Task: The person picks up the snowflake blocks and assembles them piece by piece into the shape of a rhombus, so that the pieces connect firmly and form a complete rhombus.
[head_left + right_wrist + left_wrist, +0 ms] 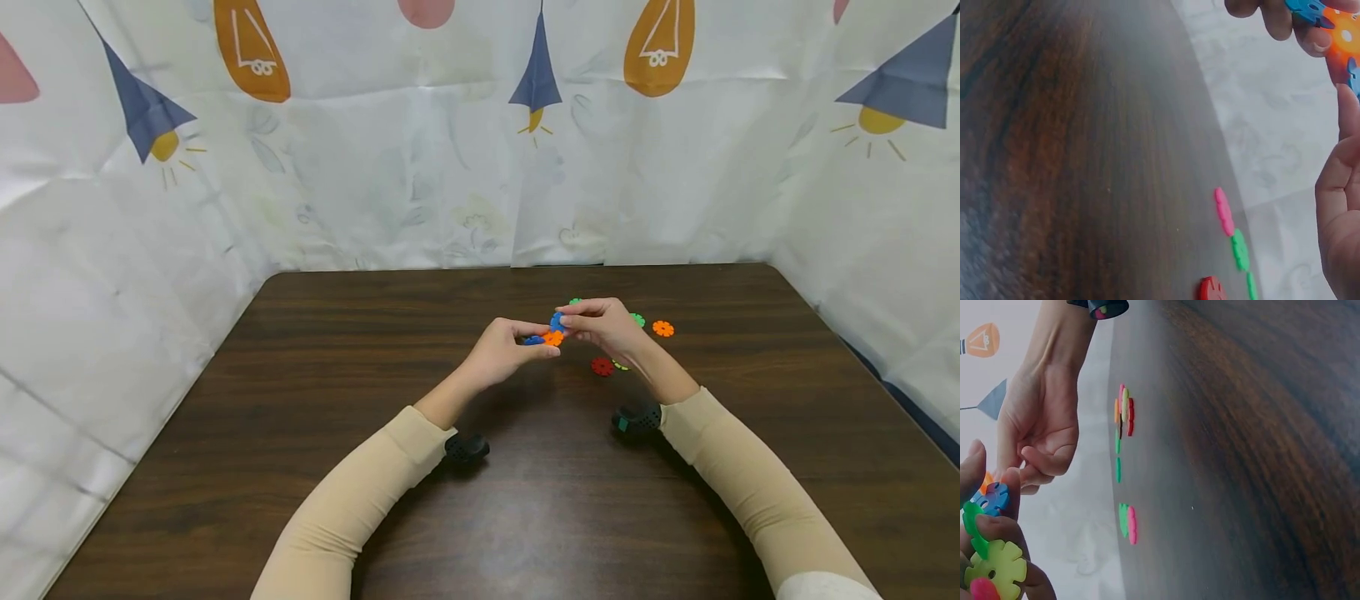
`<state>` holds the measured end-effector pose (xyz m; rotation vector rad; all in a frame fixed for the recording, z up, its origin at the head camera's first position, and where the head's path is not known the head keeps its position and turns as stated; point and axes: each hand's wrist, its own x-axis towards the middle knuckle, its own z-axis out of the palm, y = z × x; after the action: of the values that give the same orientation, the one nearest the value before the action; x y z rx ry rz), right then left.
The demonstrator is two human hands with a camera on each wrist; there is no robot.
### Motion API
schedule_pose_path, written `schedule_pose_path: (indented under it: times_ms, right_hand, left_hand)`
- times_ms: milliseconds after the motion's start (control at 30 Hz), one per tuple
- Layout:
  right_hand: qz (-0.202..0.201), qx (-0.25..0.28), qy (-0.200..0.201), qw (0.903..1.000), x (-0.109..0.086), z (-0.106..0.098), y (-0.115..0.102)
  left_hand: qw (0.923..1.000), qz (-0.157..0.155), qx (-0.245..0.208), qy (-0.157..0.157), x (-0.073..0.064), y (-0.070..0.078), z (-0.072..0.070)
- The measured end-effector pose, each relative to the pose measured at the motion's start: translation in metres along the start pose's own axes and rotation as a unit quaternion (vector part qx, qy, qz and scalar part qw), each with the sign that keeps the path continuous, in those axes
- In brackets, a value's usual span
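My left hand [501, 354] holds a cluster of joined, notched plastic discs above the table. The cluster includes an orange disc [553, 337] and a blue disc [533, 340]. Closer to the left wrist camera are a green disc [972, 528], a yellow disc [1000, 569] and a pink disc [985, 589], partly covered by fingers. From the right side, my right hand [603, 325] pinches another blue disc [557, 322] against the orange one's edge. In the right wrist view that blue disc [1354, 78] is cut off by the frame.
Loose discs lie on the dark wooden table [300, 433] around the right hand: red [602, 367], orange [663, 328], green [637, 319] and another green [575, 302]. A pink disc [1224, 211] lies near the far edge. A patterned white curtain [450, 183] hangs behind the table.
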<state>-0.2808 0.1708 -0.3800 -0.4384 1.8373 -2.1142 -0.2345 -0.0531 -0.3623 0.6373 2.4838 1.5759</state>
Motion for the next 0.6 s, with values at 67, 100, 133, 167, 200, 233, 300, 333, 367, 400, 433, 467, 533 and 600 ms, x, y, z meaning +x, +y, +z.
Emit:
schedule_pose_path:
  times_ms: [67, 100, 133, 167, 200, 233, 300, 333, 367, 400, 433, 467, 533, 600]
  right_hand:
    - [-0.003, 0.010, -0.001, 0.9999, -0.0009, 0.0016, 0.0003]
    - [-0.006, 0.018, -0.001, 0.9998, -0.0013, 0.0026, 0.0001]
    - [-0.010, 0.028, -0.005, 0.9995, -0.0017, 0.0033, -0.0005]
    - [-0.015, 0.036, -0.007, 0.9992, -0.0020, 0.0043, -0.0012]
    - [-0.019, 0.044, -0.010, 0.9988, -0.0024, 0.0047, -0.0022]
    - [-0.024, 0.047, -0.010, 0.9986, -0.0024, 0.0051, -0.0030]
    - [-0.030, 0.046, -0.012, 0.9984, -0.0017, 0.0052, -0.0047]
    - [-0.030, 0.042, -0.014, 0.9986, -0.0013, 0.0047, -0.0055]
    - [-0.029, 0.034, -0.015, 0.9989, -0.0004, 0.0045, -0.0058]
    - [-0.029, 0.026, -0.018, 0.9991, 0.0001, 0.0040, -0.0059]
    - [-0.028, 0.017, -0.021, 0.9992, 0.0008, 0.0039, -0.0057]
    - [-0.027, 0.012, -0.025, 0.9993, 0.0012, 0.0036, -0.0052]
    - [-0.028, 0.004, -0.033, 0.9991, 0.0013, 0.0034, -0.0040]
    - [-0.029, -0.003, -0.039, 0.9988, 0.0009, 0.0033, -0.0029]
  left_hand:
    - [1.0000, 0.003, -0.003, 0.001, -0.0001, 0.0000, 0.0002]
    - [1.0000, 0.007, -0.002, 0.002, -0.0001, 0.0002, 0.0003]
    - [0.9999, 0.010, -0.001, 0.004, 0.0000, 0.0009, 0.0002]
    - [0.9999, 0.014, -0.001, 0.005, 0.0000, 0.0018, 0.0000]
    - [0.9998, 0.016, -0.001, 0.007, 0.0001, 0.0025, -0.0002]
    - [0.9998, 0.018, 0.001, 0.007, 0.0002, 0.0031, -0.0005]
    - [0.9998, 0.018, 0.005, 0.009, 0.0004, 0.0040, -0.0010]
    - [0.9998, 0.015, 0.008, 0.010, 0.0005, 0.0040, -0.0012]
    - [0.9998, 0.011, 0.010, 0.011, 0.0004, 0.0039, -0.0014]
    - [0.9998, 0.007, 0.014, 0.013, 0.0005, 0.0033, -0.0014]
    - [0.9997, 0.002, 0.017, 0.015, 0.0003, 0.0028, -0.0015]
    - [0.9997, -0.002, 0.018, 0.016, 0.0000, 0.0025, -0.0017]
    - [0.9995, -0.009, 0.022, 0.019, -0.0005, 0.0017, -0.0018]
    - [0.9994, -0.013, 0.023, 0.021, -0.0009, 0.0012, -0.0021]
